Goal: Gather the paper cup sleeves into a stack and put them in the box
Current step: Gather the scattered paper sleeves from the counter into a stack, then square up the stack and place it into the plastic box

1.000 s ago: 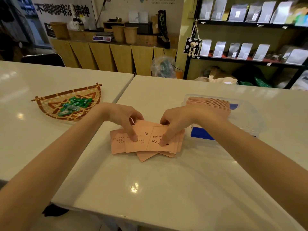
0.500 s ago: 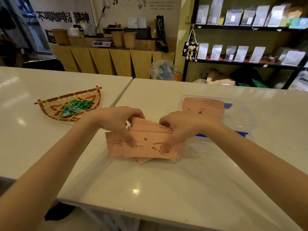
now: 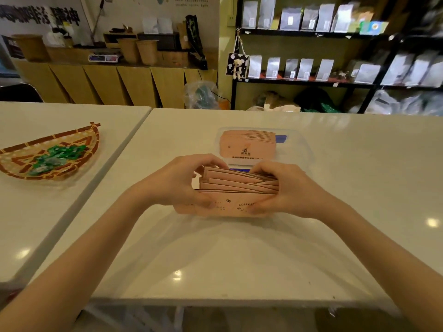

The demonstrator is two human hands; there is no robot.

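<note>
Since a second ago, we see the pink sleeves, then fanned flat on the white table, gathered on edge into one bundle. Left hand clamps the bundle's left end, right hand its right end, thumbs on the near printed face. Long axis runs left to right; top edges are uneven and splayed. Just behind the hands sits the clear box, already holding a tidy sleeve stack lying flat. Far left, a woven basket holds green sweets.
</note>
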